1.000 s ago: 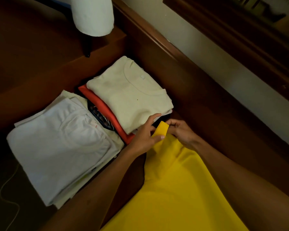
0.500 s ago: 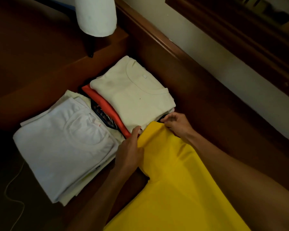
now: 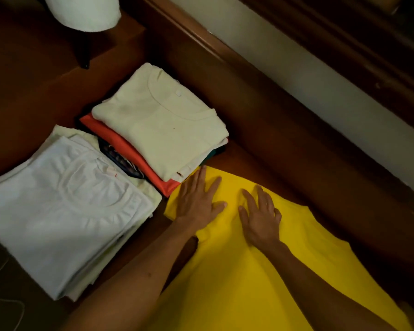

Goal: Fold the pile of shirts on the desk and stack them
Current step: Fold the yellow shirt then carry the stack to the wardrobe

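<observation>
The yellow shirt [image 3: 261, 271] lies spread on the wooden desk [image 3: 285, 139], its far edge just beside the folded stacks. The left hand [image 3: 197, 201] rests flat on the shirt's far left corner, fingers straight and spread, holding nothing. The right hand [image 3: 261, 216] presses flat beside it, fingers extended, also gripping nothing. A cream shirt [image 3: 158, 120] tops one stack over an orange shirt [image 3: 129, 151]. A white shirt [image 3: 62, 206] tops the adjacent stack.

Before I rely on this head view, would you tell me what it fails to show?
- Yellow shirt: lower part cut off by the bottom edge.
- Shirts beneath the cream shirt: only edges show.
- Lamp: top cut off by the upper edge.
- Fabric under both hands: hidden.
</observation>
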`<action>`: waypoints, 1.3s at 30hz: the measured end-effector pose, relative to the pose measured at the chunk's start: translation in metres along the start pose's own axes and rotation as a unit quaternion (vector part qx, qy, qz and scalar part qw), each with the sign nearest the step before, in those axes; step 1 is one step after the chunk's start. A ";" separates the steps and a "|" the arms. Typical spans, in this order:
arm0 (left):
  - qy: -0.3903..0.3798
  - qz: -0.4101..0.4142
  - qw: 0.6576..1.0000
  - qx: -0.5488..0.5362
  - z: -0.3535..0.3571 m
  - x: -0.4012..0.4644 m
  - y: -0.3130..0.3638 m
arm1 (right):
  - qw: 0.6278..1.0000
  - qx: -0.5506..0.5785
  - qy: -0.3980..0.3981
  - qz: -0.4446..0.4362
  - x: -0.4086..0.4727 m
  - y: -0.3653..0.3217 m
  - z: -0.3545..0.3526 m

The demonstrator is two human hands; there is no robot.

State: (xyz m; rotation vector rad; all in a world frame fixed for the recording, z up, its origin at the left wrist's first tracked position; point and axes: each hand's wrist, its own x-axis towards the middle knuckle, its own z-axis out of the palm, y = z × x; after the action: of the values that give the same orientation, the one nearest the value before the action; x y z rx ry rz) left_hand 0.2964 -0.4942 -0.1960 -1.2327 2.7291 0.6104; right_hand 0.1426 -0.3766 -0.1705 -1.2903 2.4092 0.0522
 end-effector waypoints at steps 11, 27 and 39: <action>0.002 0.141 0.989 0.031 -0.010 -0.013 0.066 | 0.959 0.137 0.126 0.213 -0.080 0.058 0.000; -0.072 0.079 0.994 -0.027 -0.002 -0.209 0.017 | 0.859 0.205 0.118 0.454 -0.407 0.129 0.101; -0.085 -0.203 0.970 -0.099 0.028 -0.317 -0.021 | 0.870 0.274 0.111 0.394 -0.493 0.134 0.137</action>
State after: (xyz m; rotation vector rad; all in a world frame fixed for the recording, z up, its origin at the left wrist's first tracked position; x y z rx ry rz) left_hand 0.5225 -0.2727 -0.1533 -1.6359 2.2247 0.8999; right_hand 0.3227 0.1201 -0.1362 -0.0258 2.6852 -0.5360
